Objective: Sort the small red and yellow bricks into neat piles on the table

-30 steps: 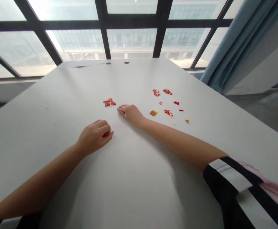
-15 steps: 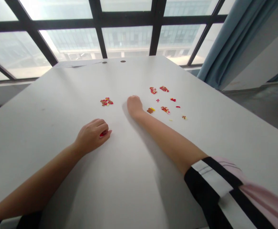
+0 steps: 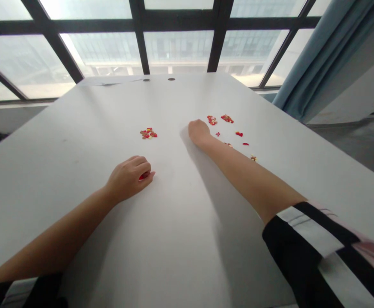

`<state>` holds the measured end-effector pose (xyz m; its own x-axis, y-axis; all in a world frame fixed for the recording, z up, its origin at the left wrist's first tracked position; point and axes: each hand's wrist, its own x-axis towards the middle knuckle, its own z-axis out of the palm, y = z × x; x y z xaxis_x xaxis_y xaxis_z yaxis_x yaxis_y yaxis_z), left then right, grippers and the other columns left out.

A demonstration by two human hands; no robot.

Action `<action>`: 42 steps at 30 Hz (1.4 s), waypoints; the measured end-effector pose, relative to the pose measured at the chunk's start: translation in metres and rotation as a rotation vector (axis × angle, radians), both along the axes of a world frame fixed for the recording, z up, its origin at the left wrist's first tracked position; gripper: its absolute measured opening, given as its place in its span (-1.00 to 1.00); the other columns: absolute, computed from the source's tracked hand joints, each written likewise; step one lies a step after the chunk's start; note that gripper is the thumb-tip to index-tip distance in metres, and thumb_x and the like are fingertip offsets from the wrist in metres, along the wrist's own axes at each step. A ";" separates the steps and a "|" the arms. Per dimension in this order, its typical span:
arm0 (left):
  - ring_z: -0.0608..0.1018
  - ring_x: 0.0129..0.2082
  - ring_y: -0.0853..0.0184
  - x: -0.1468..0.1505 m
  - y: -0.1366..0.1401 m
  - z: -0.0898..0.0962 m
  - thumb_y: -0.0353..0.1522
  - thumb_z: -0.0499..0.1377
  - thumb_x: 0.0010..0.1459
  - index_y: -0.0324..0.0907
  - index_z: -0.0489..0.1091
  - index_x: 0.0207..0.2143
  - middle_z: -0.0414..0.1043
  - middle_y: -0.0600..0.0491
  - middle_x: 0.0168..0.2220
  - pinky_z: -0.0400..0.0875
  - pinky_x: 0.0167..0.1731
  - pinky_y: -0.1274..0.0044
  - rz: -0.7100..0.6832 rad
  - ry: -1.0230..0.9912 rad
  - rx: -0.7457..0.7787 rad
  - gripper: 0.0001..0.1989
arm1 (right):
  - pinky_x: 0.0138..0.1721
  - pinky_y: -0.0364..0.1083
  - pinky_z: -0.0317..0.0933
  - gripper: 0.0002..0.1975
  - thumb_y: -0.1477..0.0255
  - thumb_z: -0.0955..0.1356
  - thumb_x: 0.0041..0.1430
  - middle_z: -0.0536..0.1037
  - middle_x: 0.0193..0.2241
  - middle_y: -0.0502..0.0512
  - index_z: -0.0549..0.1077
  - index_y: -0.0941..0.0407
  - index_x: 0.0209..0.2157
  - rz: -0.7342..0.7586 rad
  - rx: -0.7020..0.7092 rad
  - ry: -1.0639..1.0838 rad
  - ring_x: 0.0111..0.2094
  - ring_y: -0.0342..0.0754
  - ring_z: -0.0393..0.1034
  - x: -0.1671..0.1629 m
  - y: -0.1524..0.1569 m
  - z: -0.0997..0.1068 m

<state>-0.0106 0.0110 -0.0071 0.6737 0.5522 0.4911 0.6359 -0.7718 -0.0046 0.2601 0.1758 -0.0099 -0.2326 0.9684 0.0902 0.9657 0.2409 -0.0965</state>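
Note:
My left hand (image 3: 129, 177) rests on the white table (image 3: 174, 239), its fingers curled around a small red piece (image 3: 144, 176) that shows between thumb and fingers. My right hand (image 3: 200, 131) is farther out, closed with the knuckles up. Whatever it may hold is hidden under the fingers. Just right of that hand lies a small pile of red and pale pieces (image 3: 212, 120), with another red pile (image 3: 227, 118) beyond. A tiny red cross-like piece (image 3: 218, 134) is beside the right wrist. Between and beyond the hands sits a cluster of brown, red and yellow pieces (image 3: 148, 133).
Right of my forearm lie red pieces (image 3: 239, 134), a thin red piece (image 3: 245, 144) and a small brown-yellow heap (image 3: 253, 158). The forearm partly covers another pile (image 3: 228, 144). Windows (image 3: 178, 51) stand behind the table, a blue curtain (image 3: 311, 64) at right.
My right hand has moved right and slightly away, toward the red piles. Its forearm now covers the brown-yellow pieces. My left hand keeps its grip, and the view has shifted a little.

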 end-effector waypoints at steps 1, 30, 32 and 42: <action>0.36 -0.44 0.31 0.000 0.000 0.000 -0.39 0.10 0.36 -0.11 0.19 -0.49 0.35 0.07 -0.46 0.25 -0.38 0.49 -0.001 -0.001 0.001 -0.69 | 0.11 0.17 0.34 -0.58 0.49 0.23 0.39 0.62 -0.02 0.58 0.59 0.38 0.08 -0.015 -0.004 -0.012 0.08 0.32 0.52 0.005 0.000 0.003; 0.34 -0.45 0.32 -0.002 0.001 -0.002 -0.39 0.11 0.36 -0.11 0.19 -0.49 0.33 0.08 -0.47 0.25 -0.39 0.49 -0.005 -0.011 -0.016 -0.69 | 0.33 0.08 0.16 -0.57 0.34 0.25 0.44 0.50 0.25 0.11 0.51 0.07 0.23 0.415 -0.029 -0.009 0.26 0.07 0.41 0.060 -0.009 0.012; 0.34 -0.44 0.32 -0.001 0.001 -0.002 -0.39 0.11 0.36 -0.11 0.19 -0.49 0.33 0.08 -0.47 0.26 -0.38 0.49 -0.007 -0.012 -0.014 -0.69 | 0.31 0.07 0.19 -0.57 0.36 0.22 0.44 0.53 0.22 0.10 0.53 0.06 0.22 0.442 0.000 -0.009 0.24 0.06 0.43 0.066 -0.011 0.010; 0.36 -0.43 0.32 -0.001 0.001 -0.002 -0.38 0.10 0.37 -0.11 0.18 -0.49 0.34 0.07 -0.46 0.26 -0.37 0.48 0.006 -0.002 -0.018 -0.69 | 0.11 0.04 0.36 -0.71 0.35 0.35 0.36 0.72 -0.10 0.03 0.68 0.00 0.00 0.252 -0.001 0.210 -0.06 0.04 0.61 0.087 -0.022 0.011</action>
<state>-0.0114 0.0115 -0.0093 0.6693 0.5647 0.4829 0.6405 -0.7679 0.0103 0.3468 0.1542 0.0008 -0.4413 0.8829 0.1606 0.8348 0.4696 -0.2875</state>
